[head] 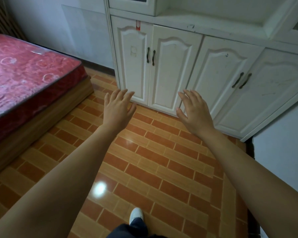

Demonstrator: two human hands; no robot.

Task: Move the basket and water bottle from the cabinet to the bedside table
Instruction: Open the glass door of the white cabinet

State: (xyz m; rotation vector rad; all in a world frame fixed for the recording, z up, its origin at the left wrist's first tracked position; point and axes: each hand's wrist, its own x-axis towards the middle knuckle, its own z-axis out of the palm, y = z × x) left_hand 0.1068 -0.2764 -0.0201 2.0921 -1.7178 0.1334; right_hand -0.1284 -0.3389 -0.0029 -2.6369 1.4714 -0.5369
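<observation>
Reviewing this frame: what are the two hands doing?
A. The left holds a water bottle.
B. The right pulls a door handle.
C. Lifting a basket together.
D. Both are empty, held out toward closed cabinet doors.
D: the left hand and right hand hold nothing, fingers straight, and the white cabinet doors ahead are all shut.

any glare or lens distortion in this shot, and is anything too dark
Head view: one bright glare spot on the glossy floor tiles; wide-angle lens bows the cabinet lines; top-left corner is dim; left hand and right hand look sharp.
</observation>
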